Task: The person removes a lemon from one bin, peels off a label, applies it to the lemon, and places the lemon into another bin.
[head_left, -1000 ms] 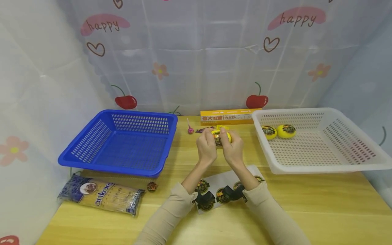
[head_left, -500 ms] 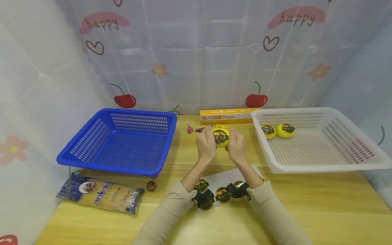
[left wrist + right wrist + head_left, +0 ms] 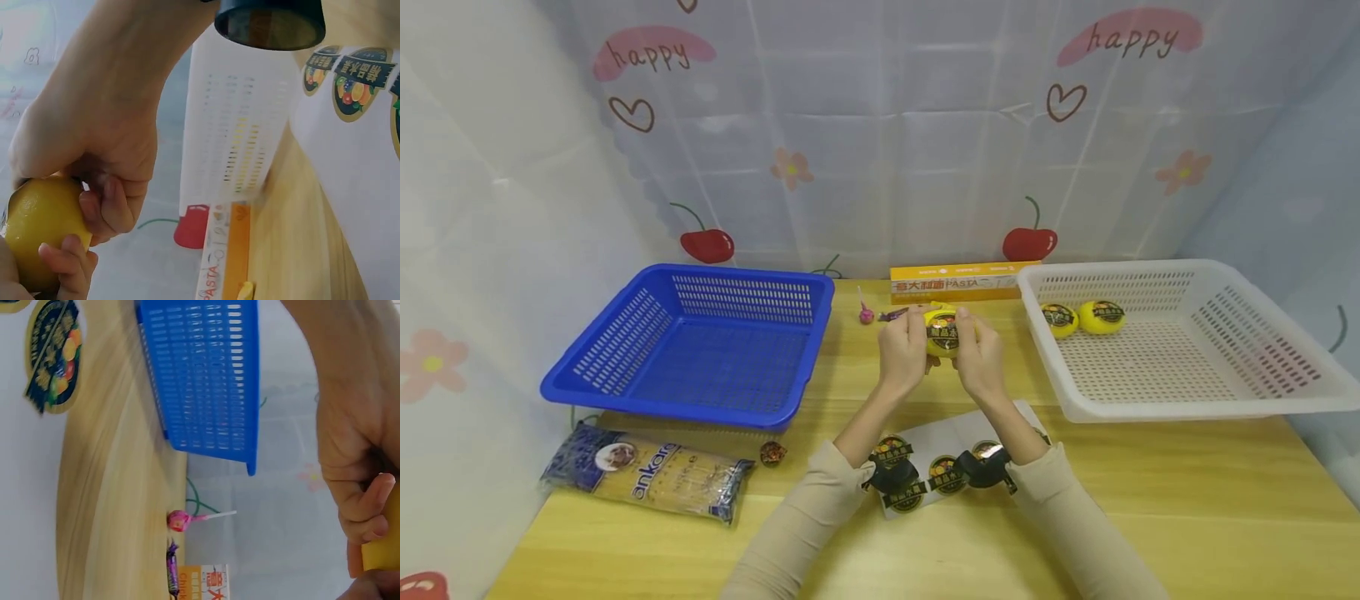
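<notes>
Both hands hold one yellow lemon (image 3: 942,333) above the middle of the table, its black-and-gold fruit label facing the head camera. My left hand (image 3: 902,350) grips its left side, thumb along the label's edge. From the other side my right hand (image 3: 981,354) holds it, thumb at the label's right edge. The left wrist view shows the lemon's (image 3: 47,225) bare underside with fingers of both hands curled against it. Only a sliver of the lemon (image 3: 382,550) appears in the right wrist view. Under the forearms lies a white sticker sheet (image 3: 936,433) bearing several round labels.
A blue basket (image 3: 553,390) stands left; a white basket (image 3: 1210,411) at right holds two labelled lemons (image 3: 1101,317). Behind the hands are a pasta box (image 3: 955,283), a pink lollipop (image 3: 867,317) and a purple-wrapped candy (image 3: 172,569). A pasta bag (image 3: 647,471) lies front left.
The right thumb has shifted from across the label to the lemon's right side, then back over the label's right edge. The lemon has turned slightly; baskets and sheet stay put.
</notes>
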Motion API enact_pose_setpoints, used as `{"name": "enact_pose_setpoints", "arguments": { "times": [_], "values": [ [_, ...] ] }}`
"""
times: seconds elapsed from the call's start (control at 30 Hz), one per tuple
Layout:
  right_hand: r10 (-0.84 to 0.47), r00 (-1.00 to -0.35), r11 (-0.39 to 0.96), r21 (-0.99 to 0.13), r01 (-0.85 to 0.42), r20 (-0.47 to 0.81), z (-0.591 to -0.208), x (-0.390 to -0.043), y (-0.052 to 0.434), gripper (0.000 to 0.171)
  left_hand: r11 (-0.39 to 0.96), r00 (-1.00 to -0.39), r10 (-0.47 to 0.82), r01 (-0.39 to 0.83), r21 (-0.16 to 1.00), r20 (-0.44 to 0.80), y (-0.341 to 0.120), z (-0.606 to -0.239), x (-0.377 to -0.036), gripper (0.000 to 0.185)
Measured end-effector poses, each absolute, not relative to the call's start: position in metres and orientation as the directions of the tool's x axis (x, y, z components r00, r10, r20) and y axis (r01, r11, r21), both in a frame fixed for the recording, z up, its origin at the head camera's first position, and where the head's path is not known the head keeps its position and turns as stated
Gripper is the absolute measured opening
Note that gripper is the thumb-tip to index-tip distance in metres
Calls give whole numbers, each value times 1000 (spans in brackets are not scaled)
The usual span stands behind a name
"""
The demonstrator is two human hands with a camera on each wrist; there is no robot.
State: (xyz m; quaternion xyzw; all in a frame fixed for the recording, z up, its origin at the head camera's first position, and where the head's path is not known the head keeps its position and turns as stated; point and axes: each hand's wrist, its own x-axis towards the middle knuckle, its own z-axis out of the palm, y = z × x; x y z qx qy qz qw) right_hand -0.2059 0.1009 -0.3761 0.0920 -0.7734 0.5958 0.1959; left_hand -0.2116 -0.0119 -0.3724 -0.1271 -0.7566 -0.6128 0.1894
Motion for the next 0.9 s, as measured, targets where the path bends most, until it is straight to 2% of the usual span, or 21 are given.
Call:
{"name": "enact_pose_setpoints", "arguments": {
  "times": [0.2,0.37,0.47,0.73,0.9],
  "values": [
    [5,-973,113,-967,-230,232,-364,-204,106,50,141,-926,-70,360,922,372,-17,-361,-205,44],
    [-53,-990,53,-990,-133,130,-353,-203,110,53,112,-928,-50,361,926,368,-23,-335,-186,33],
    [-108,-992,32,-997,-70,66,-350,-205,115,56,102,-941,-24,335,937,339,-27,-333,-186,31],
    [-227,-973,69,-996,-48,31,-341,-203,121,60,22,-972,13,234,972,233,-33,-353,-205,35],
    [-250,-968,124,-990,-66,33,-337,-202,125,54,68,-967,94,244,967,237,-42,-345,-201,36]
  ]
}}
